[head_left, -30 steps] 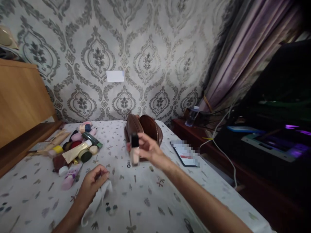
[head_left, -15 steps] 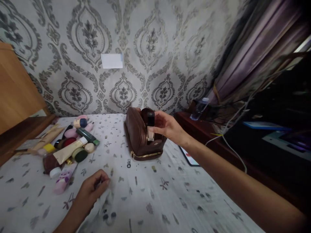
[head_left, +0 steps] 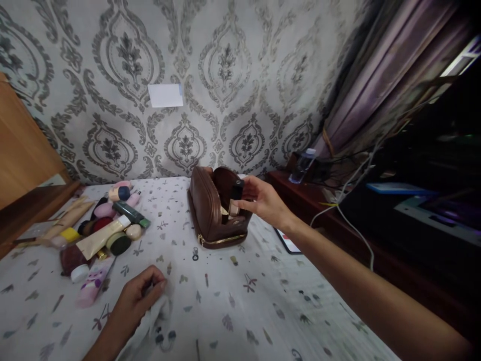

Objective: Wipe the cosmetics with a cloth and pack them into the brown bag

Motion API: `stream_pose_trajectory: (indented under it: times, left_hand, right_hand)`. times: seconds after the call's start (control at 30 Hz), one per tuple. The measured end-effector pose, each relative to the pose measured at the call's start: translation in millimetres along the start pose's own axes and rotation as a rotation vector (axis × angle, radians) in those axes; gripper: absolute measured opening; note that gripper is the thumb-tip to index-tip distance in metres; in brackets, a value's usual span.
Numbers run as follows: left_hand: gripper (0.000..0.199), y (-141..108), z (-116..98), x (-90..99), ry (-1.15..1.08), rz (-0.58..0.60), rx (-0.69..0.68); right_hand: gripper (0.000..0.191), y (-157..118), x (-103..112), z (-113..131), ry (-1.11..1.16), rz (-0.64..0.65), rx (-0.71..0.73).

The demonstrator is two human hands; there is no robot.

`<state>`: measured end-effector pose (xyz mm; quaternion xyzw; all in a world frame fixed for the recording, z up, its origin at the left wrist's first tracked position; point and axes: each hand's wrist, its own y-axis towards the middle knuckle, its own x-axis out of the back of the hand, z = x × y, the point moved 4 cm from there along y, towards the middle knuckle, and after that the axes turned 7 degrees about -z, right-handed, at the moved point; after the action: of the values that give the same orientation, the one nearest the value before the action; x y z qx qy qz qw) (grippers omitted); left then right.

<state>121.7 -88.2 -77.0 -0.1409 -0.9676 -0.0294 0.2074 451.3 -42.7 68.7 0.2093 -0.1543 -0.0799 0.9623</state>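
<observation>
My right hand (head_left: 263, 199) pinches a small foundation bottle (head_left: 236, 191) with a black cap and a beige body. It holds the bottle at the opening of a brown makeup bag (head_left: 205, 203), with the bottle's lower end inside and tilted. The bag stands unzipped on the patterned sheet (head_left: 225, 286), its lid flap raised behind the bottle; something pale shows inside. Nearer to me, my left hand (head_left: 141, 293) rests on the sheet with curled fingers and nothing visible in them.
Cosmetics lie piled at the left, among them a cream tube (head_left: 101, 236), a dark green tube (head_left: 130, 213), a round jar (head_left: 119, 243) and a pink tube (head_left: 92, 286). A phone (head_left: 288, 241) lies right of the bag. A water bottle (head_left: 302, 165) and cables occupy the side table.
My right hand has lowered the foundation bottle into the bag's opening and tilted it. My left hand stays curled on the sheet. The view has shifted slightly.
</observation>
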Motion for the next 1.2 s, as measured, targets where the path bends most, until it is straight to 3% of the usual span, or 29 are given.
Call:
stream_pose_trajectory:
  times: [0.2,0.3,0.4,0.7,0.97,1.07,1.2]
  left_hand:
    - [0.034,-0.8,-6.1,-2.2,-0.010,0.000,0.007]
    - [0.036,-0.5,-7.7,-3.0,0.004,-0.016,0.010]
    - [0.036,-0.9,-9.4,-4.2,0.006,-0.012,0.016]
    - [0.034,-3.2,-11.4,-5.4,-0.050,-0.077,-0.041]
    - [0.029,-2.6,-12.1,-7.7,-0.079,-0.108,-0.104]
    - [0.025,-4.0,-16.8,-5.7,-0.090,-0.108,-0.116]
    - [0.021,-8.9,-22.9,-3.2,-0.072,-0.122,-0.119]
  right_hand:
    - [0.058,-6.5,-5.7,7.8,-0.429,-0.021,0.087]
    - [0.035,-10.0,-16.1,9.4,-0.716,0.064,0.099]
    - [0.019,-12.3,-22.1,6.0,-0.848,0.130,0.124]
    - [0.026,-18.9,-17.2,8.7,-0.783,0.115,0.278]
    - [0.025,-43.6,-9.3,20.9,-0.552,-0.147,0.361]
    - [0.024,-59.9,-17.4,22.0,-0.463,-0.194,0.366]
    - [0.020,-85.8,-47.0,23.7,-0.313,-0.115,0.411]
